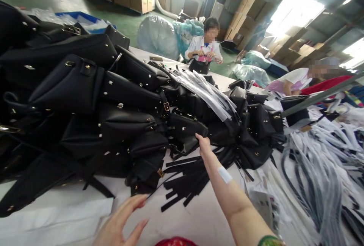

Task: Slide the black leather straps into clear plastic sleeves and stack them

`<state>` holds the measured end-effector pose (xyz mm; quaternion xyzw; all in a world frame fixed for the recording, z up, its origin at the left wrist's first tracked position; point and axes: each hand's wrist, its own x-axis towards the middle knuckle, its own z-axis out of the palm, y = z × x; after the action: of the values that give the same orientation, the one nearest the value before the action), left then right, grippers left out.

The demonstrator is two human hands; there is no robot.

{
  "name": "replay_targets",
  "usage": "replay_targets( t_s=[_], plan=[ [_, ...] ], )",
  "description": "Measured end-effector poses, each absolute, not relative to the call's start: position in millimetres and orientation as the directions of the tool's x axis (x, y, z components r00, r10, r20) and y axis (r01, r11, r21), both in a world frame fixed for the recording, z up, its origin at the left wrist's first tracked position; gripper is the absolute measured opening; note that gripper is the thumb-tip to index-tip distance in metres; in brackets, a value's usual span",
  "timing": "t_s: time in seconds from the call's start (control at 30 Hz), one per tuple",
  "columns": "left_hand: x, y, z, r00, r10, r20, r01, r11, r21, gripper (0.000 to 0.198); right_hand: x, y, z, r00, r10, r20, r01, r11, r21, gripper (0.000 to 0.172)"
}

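My right hand (203, 144) reaches forward and pinches the lower right corner of a black handbag (186, 127) at the front of a large heap. Small gold fittings and a buckle show on and around that bag. Low in the view, my left hand (123, 221) is held above the table with thumb and fingers apart and nothing between them. Just beyond it lies another black bag (143, 174) with a gold clasp. Under my right forearm, a fan of black straps (184, 179) is spread on the white table (170, 225).
More black bags (65, 83) are piled high on the left. Plastic-wrapped strips (204, 92) lie across the heap, and a tangle of wrapped straps (309, 177) covers the right side. Across the table, one person (205, 45) handles a bag; another person (292, 81) leans in at right.
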<state>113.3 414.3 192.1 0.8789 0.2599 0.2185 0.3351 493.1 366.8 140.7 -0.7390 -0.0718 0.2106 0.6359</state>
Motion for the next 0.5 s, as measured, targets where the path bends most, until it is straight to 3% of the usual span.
replay_targets(
  t_s=[0.23, 0.37, 0.5],
  plan=[
    [175.9, 377.1, 244.1, 0.834, 0.463, 0.301, 0.093, -0.655, 0.750, 0.023, 421.5, 192.8, 234.3, 0.964, 0.209, -0.167, -0.181, 0.052, -0.982, 0.038],
    [211.0, 339.7, 250.3, 0.909, 0.299, 0.291, -0.059, -0.597, 0.800, 0.025, 377.0, 121.0, 263.3, 0.956, 0.241, -0.166, -0.180, 0.040, -0.983, 0.030],
    [225.7, 307.5, 256.5, 0.940, 0.128, 0.315, -0.166, -0.637, 0.753, 0.029, 339.2, 86.8, 274.3, 0.944, 0.296, -0.144, -0.154, 0.012, -0.988, 0.030]
  ],
)
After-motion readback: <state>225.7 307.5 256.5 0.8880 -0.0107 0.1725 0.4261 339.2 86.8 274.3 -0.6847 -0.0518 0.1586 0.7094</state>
